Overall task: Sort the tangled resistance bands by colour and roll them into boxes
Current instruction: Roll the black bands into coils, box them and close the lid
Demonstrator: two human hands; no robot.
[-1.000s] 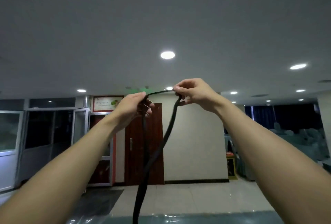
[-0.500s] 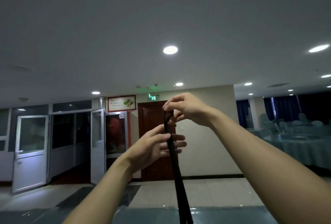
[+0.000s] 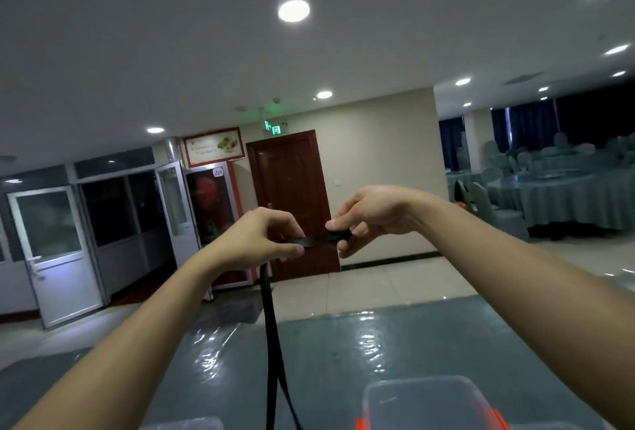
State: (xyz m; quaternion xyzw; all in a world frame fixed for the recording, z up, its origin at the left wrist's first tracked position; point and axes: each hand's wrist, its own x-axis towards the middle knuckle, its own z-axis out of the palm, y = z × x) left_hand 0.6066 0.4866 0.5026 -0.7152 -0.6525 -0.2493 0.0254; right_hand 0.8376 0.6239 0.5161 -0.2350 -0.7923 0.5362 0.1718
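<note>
Our hands have dropped and swung level. Half a second ago the right one was above the left with the band hanging straight down, and now they sit side by side in front of us. On the left, our left hand [image 3: 261, 240] pinches the black band [image 3: 319, 240] between thumb and fingers. From under that hand the band falls in two strands toward the table [image 3: 343, 343] and runs out of the bottom of the view, so we cannot see its far end. Between the hands a short stretch lies flat and level. On the right, our right hand [image 3: 371, 214] pinches the band's end, which looks folded back on itself. We judge this to be the first turn of a roll. No tangle shows in the part we see, so this band seems freed and its rolling just begun. At the lower right a clear box [image 3: 422, 402] with an orange clip sits on the table, near the hanging strands but apart from them.
</note>
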